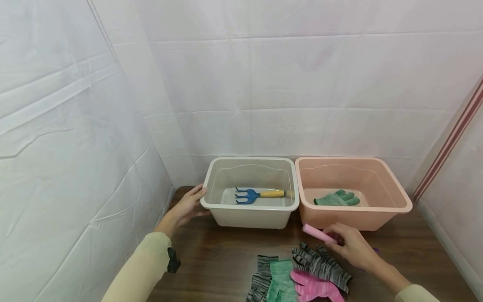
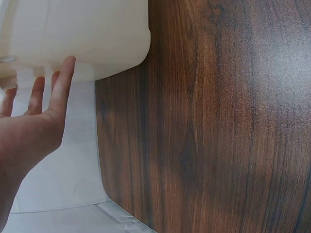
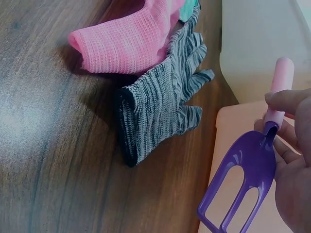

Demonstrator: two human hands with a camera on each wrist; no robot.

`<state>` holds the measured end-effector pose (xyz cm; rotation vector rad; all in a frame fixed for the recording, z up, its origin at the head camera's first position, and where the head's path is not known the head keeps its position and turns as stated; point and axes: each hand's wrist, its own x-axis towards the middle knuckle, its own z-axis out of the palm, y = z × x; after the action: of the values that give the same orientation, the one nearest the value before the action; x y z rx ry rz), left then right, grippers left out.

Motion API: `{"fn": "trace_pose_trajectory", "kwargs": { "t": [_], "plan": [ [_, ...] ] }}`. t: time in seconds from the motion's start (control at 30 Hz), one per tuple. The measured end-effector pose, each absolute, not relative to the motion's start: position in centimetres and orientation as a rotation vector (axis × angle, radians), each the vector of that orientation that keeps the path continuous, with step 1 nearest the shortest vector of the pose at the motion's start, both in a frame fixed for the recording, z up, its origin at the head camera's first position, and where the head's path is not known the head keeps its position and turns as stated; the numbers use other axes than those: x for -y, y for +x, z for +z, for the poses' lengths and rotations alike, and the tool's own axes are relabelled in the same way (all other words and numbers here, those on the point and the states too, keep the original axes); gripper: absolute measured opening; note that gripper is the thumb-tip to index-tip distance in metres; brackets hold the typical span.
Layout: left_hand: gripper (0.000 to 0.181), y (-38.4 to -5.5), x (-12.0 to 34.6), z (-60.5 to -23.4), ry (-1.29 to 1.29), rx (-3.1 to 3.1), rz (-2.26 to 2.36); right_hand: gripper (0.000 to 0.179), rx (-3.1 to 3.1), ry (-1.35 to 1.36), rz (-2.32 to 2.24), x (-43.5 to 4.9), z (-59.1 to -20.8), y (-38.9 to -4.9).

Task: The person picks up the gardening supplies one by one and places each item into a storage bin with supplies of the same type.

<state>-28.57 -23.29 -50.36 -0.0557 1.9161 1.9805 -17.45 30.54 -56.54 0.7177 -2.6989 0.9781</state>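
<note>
My right hand [image 1: 351, 243] grips a small garden fork by its pink handle [image 1: 318, 233], above the table in front of the peach bin. In the right wrist view its purple fork head [image 3: 255, 158] points down and left. My left hand [image 1: 186, 205] touches the left rim of the off-white bin [image 1: 249, 217], its fingers fairly straight in the left wrist view. Inside that bin lies a blue cultivator with a yellow handle [image 1: 272, 193]. The peach bin [image 1: 351, 214] on the right holds a green glove [image 1: 337, 198].
Near the table's front edge lie knitted gloves: a grey-black glove [image 1: 324, 266], a pink glove [image 1: 315, 287], a green glove [image 1: 281, 281] and another grey-black one [image 1: 260, 279] at the left. White sheeting [image 1: 264, 84] hangs behind and beside the brown wooden table [image 1: 211, 260].
</note>
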Motion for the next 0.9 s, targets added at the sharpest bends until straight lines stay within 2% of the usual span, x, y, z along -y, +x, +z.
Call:
{"fn": "trace_pose_trajectory", "kwargs": {
  "t": [0.9],
  "plan": [
    [0.065,-28.5,23.3,-50.4,-0.064,-1.916,1.979,0.024,2.648,0.836,0.962,-27.8,-52.1,-18.1]
  ]
}}
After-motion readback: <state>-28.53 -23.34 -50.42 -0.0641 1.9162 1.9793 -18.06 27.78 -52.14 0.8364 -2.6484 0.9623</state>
